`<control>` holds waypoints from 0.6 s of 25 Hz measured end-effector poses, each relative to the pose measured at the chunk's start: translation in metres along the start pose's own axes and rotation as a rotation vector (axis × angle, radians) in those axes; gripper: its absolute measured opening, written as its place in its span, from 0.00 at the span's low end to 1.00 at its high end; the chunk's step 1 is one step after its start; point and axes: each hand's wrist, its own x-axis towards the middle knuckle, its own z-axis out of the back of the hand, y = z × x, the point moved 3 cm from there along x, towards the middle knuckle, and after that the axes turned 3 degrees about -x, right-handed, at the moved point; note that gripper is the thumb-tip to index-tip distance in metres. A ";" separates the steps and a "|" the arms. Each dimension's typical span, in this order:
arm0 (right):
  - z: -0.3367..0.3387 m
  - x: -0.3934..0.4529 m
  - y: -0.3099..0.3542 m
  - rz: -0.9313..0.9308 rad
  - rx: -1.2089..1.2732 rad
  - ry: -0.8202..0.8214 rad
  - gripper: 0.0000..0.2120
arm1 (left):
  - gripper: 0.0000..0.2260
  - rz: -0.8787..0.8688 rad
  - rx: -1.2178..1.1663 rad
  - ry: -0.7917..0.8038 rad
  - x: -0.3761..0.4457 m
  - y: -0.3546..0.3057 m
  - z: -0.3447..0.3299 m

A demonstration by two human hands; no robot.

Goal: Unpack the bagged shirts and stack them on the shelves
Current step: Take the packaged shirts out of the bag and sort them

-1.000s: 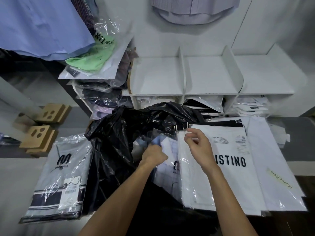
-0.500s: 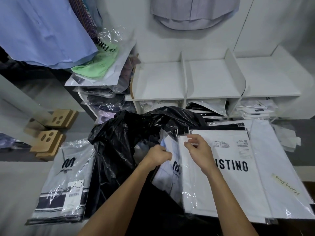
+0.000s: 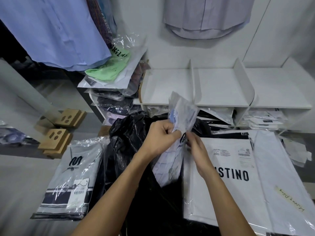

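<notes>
At the centre of the frame both hands hold a clear plastic bag with a pale blue checked shirt inside (image 3: 172,160), lifted above a crumpled black plastic sack (image 3: 126,150). The left hand (image 3: 160,138) has its fingers curled around the bag's upper part, whose loose top stands up toward the shelves. The right hand (image 3: 197,149) pinches the bag's edge just beside it, fingertips close together. At right lies a flat white bagged shirt printed with dark letters (image 3: 226,169); at lower left lies a grey bagged shirt with dark stripes (image 3: 68,184). Above centre, the white shelf unit with upright dividers (image 3: 221,86) has bare top compartments, and more bagged shirts fill the row below.
</notes>
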 end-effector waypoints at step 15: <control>0.043 -0.023 0.081 0.384 -0.017 -0.063 0.27 | 0.13 -0.169 -0.372 -0.508 0.011 -0.028 0.038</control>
